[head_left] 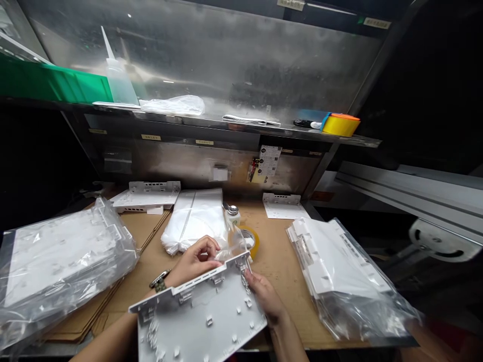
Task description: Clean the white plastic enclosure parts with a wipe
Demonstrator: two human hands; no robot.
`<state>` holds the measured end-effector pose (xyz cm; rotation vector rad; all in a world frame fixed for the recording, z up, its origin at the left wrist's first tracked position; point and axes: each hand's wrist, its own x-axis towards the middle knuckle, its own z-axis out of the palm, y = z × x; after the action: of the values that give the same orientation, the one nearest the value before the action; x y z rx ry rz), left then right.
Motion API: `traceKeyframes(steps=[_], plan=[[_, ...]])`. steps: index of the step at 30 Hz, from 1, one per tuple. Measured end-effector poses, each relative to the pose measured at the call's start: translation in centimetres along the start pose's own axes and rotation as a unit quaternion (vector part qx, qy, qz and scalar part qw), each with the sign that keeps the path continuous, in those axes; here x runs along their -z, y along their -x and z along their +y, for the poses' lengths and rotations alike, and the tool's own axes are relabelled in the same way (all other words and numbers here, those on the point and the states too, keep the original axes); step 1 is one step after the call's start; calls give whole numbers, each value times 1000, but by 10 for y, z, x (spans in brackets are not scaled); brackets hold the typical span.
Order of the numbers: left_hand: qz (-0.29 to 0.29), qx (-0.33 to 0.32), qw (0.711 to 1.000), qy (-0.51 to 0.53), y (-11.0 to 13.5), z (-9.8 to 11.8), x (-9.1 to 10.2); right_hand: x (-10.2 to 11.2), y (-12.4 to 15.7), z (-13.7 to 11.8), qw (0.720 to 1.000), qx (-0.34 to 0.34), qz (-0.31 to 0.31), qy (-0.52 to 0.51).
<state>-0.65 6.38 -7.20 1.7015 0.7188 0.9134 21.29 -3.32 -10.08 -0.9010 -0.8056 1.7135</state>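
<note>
A white moulded plastic panel (222, 301) is held at the near edge of the cardboard-brown surface (275, 256), its clip-studded face turned up towards the wearer. Taking that panel as the clock's centre, the right hand (264, 291) sits at about 2 o'clock, its grip closed on the side edge with the thumb over the face. That hold probably steadies the panel at its border and keeps pressure off the small clips.

The left hand (198, 259), wearing a wristwatch (160, 280), reaches behind the panel to 12 o'clock. Its grip is curled, thumb and forefinger drawn together near the top rim, beside a piece of clear film (236, 240) at 1 o'clock; I cannot tell whether it pinches the film.

A stack of clear plastic bags (194, 221) lies at 12 o'clock, perhaps there for easy reach by either hand. Just beyond the film, towards 1 o'clock, are a roll of tape (255, 243) and a metal-capped bottle (233, 215). Bagged panels rest at 9 to 10 o'clock (64, 256) and near 3 o'clock (332, 261), apparently set aside to leave the middle free for handling. Loose panels stand further back, at 11 o'clock (151, 196) and between 1 and 2 o'clock (285, 207).
</note>
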Motion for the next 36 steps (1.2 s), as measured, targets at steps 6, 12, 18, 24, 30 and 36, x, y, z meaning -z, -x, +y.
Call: traceKeyframes(steps=[6,12,18,24,30,36], plan=[[-14,49,996,76,1,8,-1,-3,3,1,1000,7,-20,-6],[7,38,995,91,2,1,-11,-2,3,4,1000,2,-19,-9],[13,4,998,64,3,-6,-24,0,3,6,999,10,-51,1],[59,-24,994,-92,-1,-4,-1,8,5,6,1000,11,-26,-12],[43,8,975,-217,-2,5,17,10,6,7,999,10,-18,-25],[56,39,970,-234,-10,3,5,9,8,11,999,-5,-17,-27]])
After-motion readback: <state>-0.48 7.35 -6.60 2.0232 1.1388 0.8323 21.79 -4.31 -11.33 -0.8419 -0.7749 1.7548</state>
